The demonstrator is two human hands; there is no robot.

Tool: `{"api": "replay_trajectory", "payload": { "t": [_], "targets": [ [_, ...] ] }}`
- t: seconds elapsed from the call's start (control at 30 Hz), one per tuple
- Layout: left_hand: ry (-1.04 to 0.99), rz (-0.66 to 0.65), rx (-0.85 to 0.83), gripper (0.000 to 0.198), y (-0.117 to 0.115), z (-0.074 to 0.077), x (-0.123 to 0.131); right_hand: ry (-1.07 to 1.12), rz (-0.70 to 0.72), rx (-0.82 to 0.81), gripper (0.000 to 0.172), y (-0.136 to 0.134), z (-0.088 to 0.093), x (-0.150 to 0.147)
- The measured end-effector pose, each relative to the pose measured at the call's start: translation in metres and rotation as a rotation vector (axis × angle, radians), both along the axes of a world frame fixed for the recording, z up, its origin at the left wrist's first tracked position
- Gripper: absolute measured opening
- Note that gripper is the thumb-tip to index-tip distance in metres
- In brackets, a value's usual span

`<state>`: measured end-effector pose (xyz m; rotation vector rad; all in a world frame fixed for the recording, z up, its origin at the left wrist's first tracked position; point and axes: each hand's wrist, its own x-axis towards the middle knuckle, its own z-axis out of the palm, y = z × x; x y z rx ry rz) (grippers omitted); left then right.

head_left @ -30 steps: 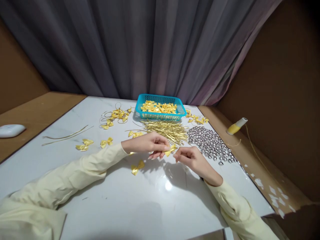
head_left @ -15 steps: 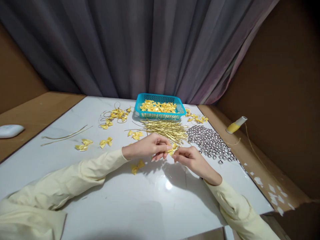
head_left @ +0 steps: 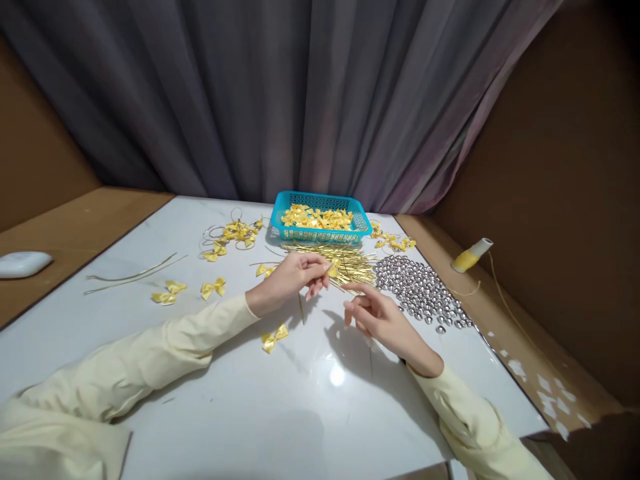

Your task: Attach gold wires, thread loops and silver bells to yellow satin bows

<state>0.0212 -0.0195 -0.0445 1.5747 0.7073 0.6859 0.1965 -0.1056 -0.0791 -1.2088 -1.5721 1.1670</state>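
Between the thumb and fingers of my left hand (head_left: 297,277) is a small yellow satin bow (head_left: 334,268), pinched above the table. A gold wire (head_left: 301,311) shows below that hand; I cannot tell whether it is joined to the bow. My right hand (head_left: 377,320) hovers just to the right and lower, fingers apart and bent, with nothing visible in them. Behind both hands lies a pile of gold wires (head_left: 353,263). Close to my right hand is a heap of silver bead-like pieces (head_left: 420,287). One loose bow (head_left: 275,338) lies nearer me on the table.
A blue basket (head_left: 320,236) of bows stands at the back. Bows with looped wires (head_left: 235,233) lie left of it, more bows (head_left: 395,240) to the right. Two loose wires (head_left: 135,275) are at far left. A yellow thread spool (head_left: 470,257) and paper scraps (head_left: 547,393) sit on the right.
My hands have come apart: the left has moved slightly up and left with the bow. My right hand has let go and its fingers have spread.
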Motion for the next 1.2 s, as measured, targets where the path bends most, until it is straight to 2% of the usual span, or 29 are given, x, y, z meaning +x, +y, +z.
{"api": "replay_trajectory", "payload": {
  "t": [0.13,0.3,0.47,0.6,0.8,1.2],
  "targets": [
    [-0.061,0.111,0.015,0.021,0.013,-0.005,-0.002,0.177,0.076,-0.049,0.033,-0.002,0.003,0.001],
    [-0.117,0.226,0.008,0.016,0.026,-0.007,-0.006,0.258,0.3,-0.207,0.023,-0.008,0.013,0.003],
    [-0.171,0.307,-0.01,0.018,0.041,-0.011,-0.011,0.393,0.466,-0.366,0.031,-0.012,0.016,0.006],
    [-0.223,0.383,-0.03,0.015,0.052,-0.014,-0.015,0.496,0.546,-0.428,0.034,-0.011,0.016,0.008],
    [-0.262,0.444,-0.051,0.016,0.062,-0.018,-0.019,0.447,0.505,-0.357,0.031,-0.009,0.008,0.003],
    [-0.279,0.46,-0.103,0.012,0.065,-0.023,-0.021,0.205,0.214,-0.227,0.027,-0.002,-0.015,-0.01]
  ]
}}
